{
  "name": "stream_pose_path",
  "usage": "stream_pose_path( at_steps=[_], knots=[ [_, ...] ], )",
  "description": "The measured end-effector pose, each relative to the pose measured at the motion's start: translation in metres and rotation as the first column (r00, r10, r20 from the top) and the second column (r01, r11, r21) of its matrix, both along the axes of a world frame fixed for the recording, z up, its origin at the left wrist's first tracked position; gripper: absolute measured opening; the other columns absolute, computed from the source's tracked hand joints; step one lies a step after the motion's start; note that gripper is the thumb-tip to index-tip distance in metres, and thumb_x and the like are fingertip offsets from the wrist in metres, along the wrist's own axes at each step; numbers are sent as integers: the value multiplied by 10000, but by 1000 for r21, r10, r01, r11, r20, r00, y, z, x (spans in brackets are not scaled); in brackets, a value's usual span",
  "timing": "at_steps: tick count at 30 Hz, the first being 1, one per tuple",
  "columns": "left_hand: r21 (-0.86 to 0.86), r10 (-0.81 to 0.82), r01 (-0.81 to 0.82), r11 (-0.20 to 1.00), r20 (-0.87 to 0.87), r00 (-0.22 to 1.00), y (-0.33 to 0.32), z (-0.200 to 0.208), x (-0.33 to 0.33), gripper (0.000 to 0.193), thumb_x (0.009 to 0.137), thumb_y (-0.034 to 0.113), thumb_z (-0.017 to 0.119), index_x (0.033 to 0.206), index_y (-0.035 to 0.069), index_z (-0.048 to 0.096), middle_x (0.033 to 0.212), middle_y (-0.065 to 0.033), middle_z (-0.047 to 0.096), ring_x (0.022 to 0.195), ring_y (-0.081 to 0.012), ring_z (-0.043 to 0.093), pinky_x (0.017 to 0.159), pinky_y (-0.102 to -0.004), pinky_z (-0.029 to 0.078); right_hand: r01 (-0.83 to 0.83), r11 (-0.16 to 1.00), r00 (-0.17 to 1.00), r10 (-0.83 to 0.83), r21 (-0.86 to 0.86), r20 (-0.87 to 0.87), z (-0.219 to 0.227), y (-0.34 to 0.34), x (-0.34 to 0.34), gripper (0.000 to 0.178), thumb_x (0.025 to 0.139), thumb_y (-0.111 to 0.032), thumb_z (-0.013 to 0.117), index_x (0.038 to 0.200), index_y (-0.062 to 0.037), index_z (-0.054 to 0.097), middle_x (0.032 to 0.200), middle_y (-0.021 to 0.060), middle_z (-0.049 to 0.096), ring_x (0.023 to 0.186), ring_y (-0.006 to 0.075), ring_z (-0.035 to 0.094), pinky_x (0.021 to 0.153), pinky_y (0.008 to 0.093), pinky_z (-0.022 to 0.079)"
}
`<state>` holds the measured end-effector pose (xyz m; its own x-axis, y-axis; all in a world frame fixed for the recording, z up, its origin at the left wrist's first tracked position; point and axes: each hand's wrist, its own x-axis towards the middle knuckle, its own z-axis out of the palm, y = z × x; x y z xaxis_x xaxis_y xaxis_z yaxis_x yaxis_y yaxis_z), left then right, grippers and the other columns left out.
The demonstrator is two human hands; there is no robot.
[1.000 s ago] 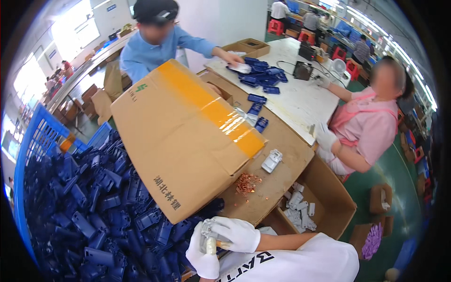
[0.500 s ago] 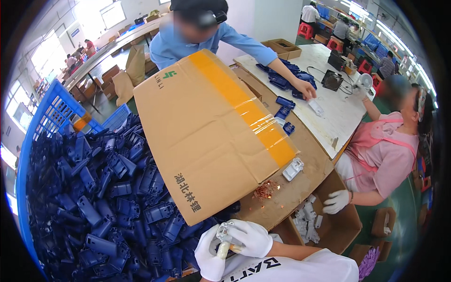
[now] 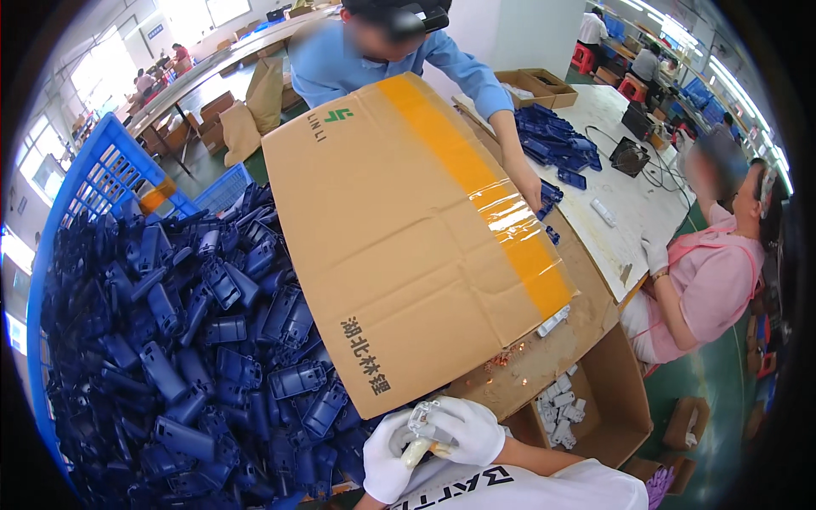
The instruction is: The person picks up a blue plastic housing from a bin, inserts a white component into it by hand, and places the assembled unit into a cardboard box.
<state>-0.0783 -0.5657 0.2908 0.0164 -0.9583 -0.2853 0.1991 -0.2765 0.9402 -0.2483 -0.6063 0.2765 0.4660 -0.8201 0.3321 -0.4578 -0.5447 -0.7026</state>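
Both my hands wear white gloves and are close together at the bottom middle, in front of my white shirt. My left hand (image 3: 387,466) is closed round the lower left of a small whitish, see-through plastic housing (image 3: 421,416). From the other side, my right hand (image 3: 466,432) grips the same piece with bent fingers. Between the palms shows a cream-coloured tip (image 3: 415,454); I cannot tell whether it is a covered thumb or a part. A large brown carton (image 3: 408,255) with yellow tape tilts just beyond my hands, over the cardboard-covered bench (image 3: 586,293).
A blue crate (image 3: 102,161) heaped with dark blue plastic shells (image 3: 221,365) fills the left. At right, an open box (image 3: 627,399) holds white parts (image 3: 561,412). Copper-coloured bits (image 3: 503,357) lie by the carton. A co-worker in blue (image 3: 319,76) and one in pink (image 3: 710,272) sit around.
My view has shifted; my hands keep hold of the housing. The blue-sleeved hand has moved from a white part to blue shells near the carton. The pink-clad person's gloved hand has left the open box.
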Motion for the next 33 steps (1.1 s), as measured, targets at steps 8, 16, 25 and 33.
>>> stream_pose_path(
  at_steps=[8,16,25,33],
  knots=[
    [7,-86,87,996,-80,993,0,-8,7,402,849,-33,661,1228,-80,535,1164,-170,607,1040,-217,632,918,-330,516,-148,989,987,149,-10,58,4,-28,-44,305,738,-199,762,1012,-117,656,1015,103,665,833,293,666,717,383,549],
    [12,-69,69,998,-14,998,0,-8,12,341,878,-30,617,1212,-61,555,1135,-161,620,1042,-219,638,917,-328,514,794,461,421,-887,-396,-187,-55,-133,-245,344,764,-97,728,1052,-52,546,1006,178,627,947,383,602,821,433,489],
    [-7,-102,103,995,85,991,0,-9,15,287,882,-44,601,1168,-50,593,1116,-151,633,1021,-214,654,911,-321,522,587,609,349,-785,-534,-511,-52,-169,-270,399,714,-38,684,1103,-79,604,1135,165,604,1074,352,567,920,433,463],
    [28,-48,46,999,59,997,1,0,3,270,885,7,597,1141,-76,584,1063,-165,649,975,-238,647,907,-361,518,328,943,744,-294,-56,-601,-17,-110,-202,530,668,77,553,1159,-105,634,1299,115,550,1253,330,464,1053,407,403]
  ],
)
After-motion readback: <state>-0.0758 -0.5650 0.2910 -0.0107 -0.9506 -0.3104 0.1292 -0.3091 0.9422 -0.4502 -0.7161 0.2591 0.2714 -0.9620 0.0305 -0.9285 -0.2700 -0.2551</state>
